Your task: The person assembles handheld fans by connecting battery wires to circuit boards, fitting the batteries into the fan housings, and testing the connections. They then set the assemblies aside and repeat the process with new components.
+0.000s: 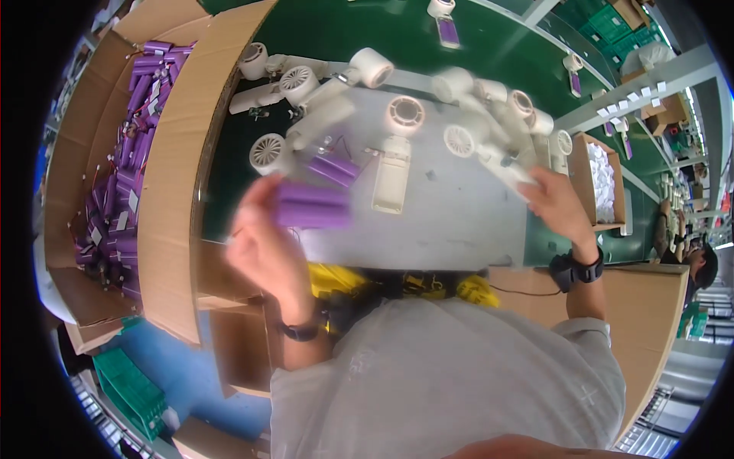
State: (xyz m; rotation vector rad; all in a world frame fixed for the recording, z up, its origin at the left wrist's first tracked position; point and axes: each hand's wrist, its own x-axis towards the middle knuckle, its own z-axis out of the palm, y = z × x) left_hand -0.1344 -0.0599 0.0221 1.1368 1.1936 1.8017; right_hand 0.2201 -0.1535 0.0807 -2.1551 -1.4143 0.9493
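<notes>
My left hand [264, 237], smeared by motion, is closed round a purple battery pack [313, 205] above the left part of the grey work mat [466, 229]. My right hand [562, 205] pinches the handle end of a white handheld fan [501, 167] at the mat's right side. Between the hands lies a second white fan [391, 183], its handle a hollow shell facing up, its round head pointing away from me. Just left of it rests another purple battery pack [334, 170] with thin wires.
A cardboard box [172, 176] full of purple battery packs [130, 168] stands at my left. Several white fans [298, 84] lie along the mat's far left, more [520, 103] at its far right. A small box [604, 183] holding white pieces sits right. Fans with purple packs lie on the green surface beyond.
</notes>
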